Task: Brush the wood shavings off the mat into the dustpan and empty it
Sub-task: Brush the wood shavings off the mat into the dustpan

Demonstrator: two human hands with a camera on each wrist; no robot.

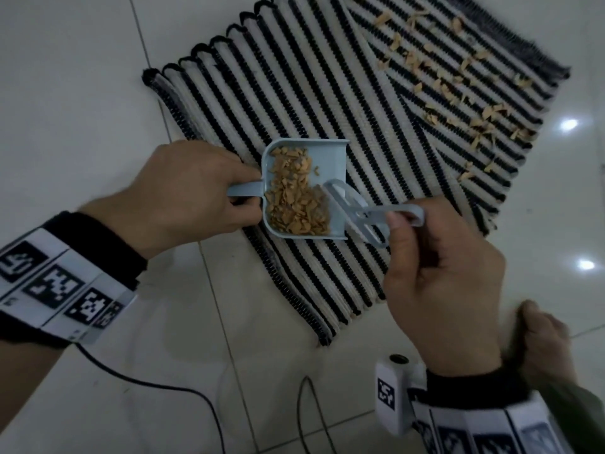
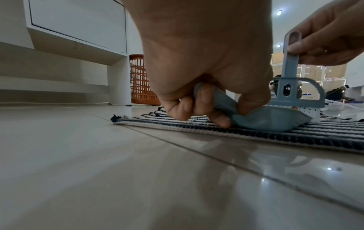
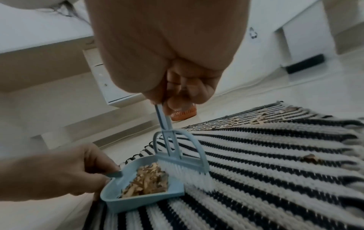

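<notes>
A small blue dustpan rests on the near-left part of the black-and-white striped mat, holding a heap of tan wood shavings. My left hand grips the dustpan's handle. My right hand pinches the handle of a small blue brush, whose white bristles stand at the pan's open edge. More shavings lie scattered over the mat's far right part.
The mat lies on glossy white floor tiles. An orange perforated basket stands by a white cabinet beyond the mat. Black cables trail on the floor near me.
</notes>
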